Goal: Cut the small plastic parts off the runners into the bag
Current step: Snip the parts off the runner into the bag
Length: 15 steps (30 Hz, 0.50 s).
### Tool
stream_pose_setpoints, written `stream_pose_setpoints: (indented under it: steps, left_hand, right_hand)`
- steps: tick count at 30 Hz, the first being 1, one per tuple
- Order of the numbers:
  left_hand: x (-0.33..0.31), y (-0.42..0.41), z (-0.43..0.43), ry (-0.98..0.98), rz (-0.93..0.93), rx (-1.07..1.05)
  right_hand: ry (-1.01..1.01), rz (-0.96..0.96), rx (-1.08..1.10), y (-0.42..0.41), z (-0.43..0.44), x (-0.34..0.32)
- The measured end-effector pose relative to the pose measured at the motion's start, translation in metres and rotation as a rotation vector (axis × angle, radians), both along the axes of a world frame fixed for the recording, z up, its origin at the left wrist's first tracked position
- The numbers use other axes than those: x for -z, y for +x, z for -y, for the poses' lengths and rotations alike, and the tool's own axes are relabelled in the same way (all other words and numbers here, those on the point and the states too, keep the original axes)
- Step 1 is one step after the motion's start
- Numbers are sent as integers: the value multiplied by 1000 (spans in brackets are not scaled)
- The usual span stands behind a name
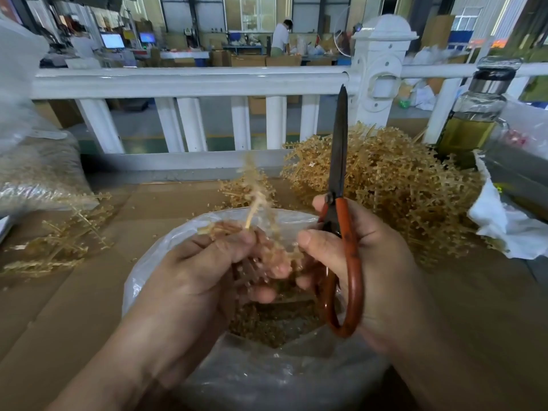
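Two hands above the open bag [267, 378] on the counter [74, 307]. Item: left hand [204, 268] curled round a blurred runner [255, 194], stem upright. Item: right hand [370, 262] grips scissors [340, 149] by the orange handles, blades together, pointing up. Parts [267, 324] lie in the bag. Runner heap [394, 185] behind, right, beside a bottle [471, 123]; loose runners [59, 247] lie far left.
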<state>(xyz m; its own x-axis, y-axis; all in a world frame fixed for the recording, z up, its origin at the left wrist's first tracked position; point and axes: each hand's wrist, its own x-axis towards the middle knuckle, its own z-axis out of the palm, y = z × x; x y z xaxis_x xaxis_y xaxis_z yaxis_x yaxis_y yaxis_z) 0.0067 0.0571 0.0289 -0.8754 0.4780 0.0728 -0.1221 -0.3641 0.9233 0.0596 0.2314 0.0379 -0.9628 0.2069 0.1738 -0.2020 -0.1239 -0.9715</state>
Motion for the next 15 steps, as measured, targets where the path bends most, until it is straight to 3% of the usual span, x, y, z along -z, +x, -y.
stream_pose_setpoints:
  steps: [4, 11, 15]
  left_hand:
    - [-6, -7, 8, 23, -31, -151]
    - [-14, -17, 23, 108, -140, -231]
    - [-18, -21, 29, 117, -180, -295]
  right_hand:
    - [214, -6, -38, 3, -7, -6]
    - [595, 54, -88, 4, -13, -14]
    - [691, 116, -87, 2, -22, -12]
